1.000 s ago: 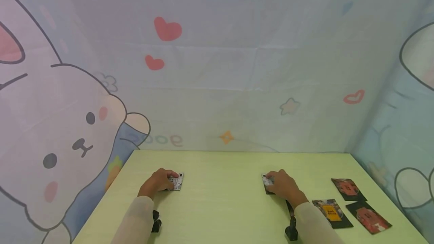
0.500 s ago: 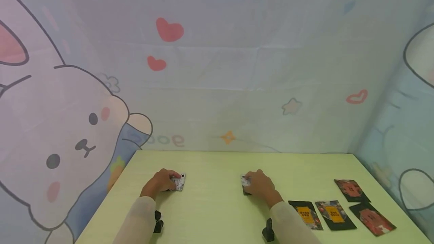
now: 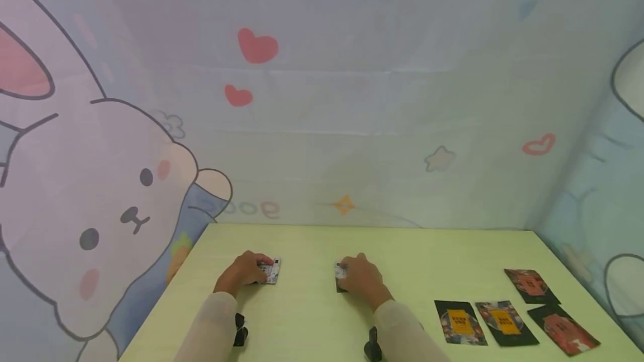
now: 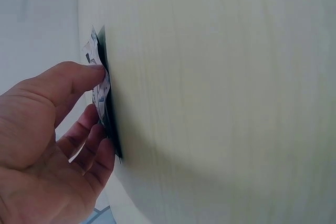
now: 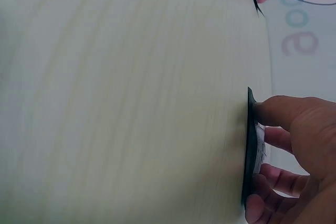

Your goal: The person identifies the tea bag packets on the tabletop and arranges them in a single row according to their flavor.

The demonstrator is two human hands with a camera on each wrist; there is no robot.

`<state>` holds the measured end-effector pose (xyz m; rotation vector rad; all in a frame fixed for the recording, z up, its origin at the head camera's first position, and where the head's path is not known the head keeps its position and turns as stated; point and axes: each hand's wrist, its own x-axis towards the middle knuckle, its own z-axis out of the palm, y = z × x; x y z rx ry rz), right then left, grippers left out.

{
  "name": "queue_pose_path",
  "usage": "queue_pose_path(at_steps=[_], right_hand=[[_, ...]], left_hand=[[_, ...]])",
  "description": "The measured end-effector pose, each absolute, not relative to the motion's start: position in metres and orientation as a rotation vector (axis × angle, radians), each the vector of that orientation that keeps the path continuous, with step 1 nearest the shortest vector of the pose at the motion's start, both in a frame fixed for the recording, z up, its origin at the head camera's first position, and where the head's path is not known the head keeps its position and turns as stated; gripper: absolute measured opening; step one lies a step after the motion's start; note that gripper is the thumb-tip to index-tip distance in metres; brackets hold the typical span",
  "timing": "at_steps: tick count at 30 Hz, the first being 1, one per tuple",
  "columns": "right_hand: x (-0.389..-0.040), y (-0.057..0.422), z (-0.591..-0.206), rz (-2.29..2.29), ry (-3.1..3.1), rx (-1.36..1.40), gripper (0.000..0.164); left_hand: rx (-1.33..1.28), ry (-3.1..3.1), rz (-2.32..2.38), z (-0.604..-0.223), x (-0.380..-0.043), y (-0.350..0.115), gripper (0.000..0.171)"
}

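My left hand [image 3: 245, 270] grips a small flat packet [image 3: 274, 271] by its opposite edges on the left half of the table. The packet's upper face is whitish with fine print; its dark edge shows in the left wrist view, thumb on one side and fingertips on the other [image 4: 100, 98]. To the right, my right hand [image 3: 361, 276] holds a second flat packet [image 3: 339, 284] the same way, close over the tabletop. In the right wrist view that packet [image 5: 252, 145] stands dark-edged between thumb and fingers. My palm hides much of each packet.
On the pale green table [image 3: 302, 328], at the right, lie two dark packets with orange labels, one [image 3: 460, 323] left of the other [image 3: 507, 323]. Two red-labelled ones, a far one [image 3: 532, 285] and a near one [image 3: 564, 331], lie beyond. A printed cloth [image 3: 322, 99] hangs behind.
My right hand has slid left with its packet, closer to the left hand. An orange-labelled packet has come out from behind the right forearm. The left hand keeps its place and grip.
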<state>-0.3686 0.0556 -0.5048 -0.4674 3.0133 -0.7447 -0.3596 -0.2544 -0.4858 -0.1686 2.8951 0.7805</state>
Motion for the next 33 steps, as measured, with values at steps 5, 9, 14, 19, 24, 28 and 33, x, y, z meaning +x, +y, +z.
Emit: queue_pose_path(at_steps=[5,9,14,19,24,28,33], right_hand=[[-0.371,0.036,-0.505,-0.738,3.017,-0.477,0.039],[-0.372,0.021,-0.502,-0.728,3.019,-0.477,0.039],[-0.369,0.003,-0.502,-0.740,3.013,-0.482,0.040],[-0.367,-0.017,-0.506,-0.723,3.036,-0.520,0.035],[-0.369,-0.033,-0.509,-0.659,3.083,-0.532,0.030],[-0.373,-0.042,-0.513,-0.621,3.095,-0.508,0.030],[-0.379,-0.055,-0.519,-0.613,3.093,-0.505,0.029]], left_hand=[[-0.178,2.899,0.781,-0.484,-0.361,-0.253,0.043],[-0.158,2.914,0.792,-0.484,-0.362,-0.255,0.043],[-0.135,2.914,0.831,-0.487,-0.361,-0.254,0.043],[-0.146,2.915,0.819,-0.485,-0.356,-0.256,0.044],[-0.154,2.920,0.809,-0.481,-0.352,-0.257,0.044],[-0.136,2.931,0.815,-0.486,-0.356,-0.255,0.044],[-0.107,2.941,0.822,-0.488,-0.358,-0.256,0.044]])
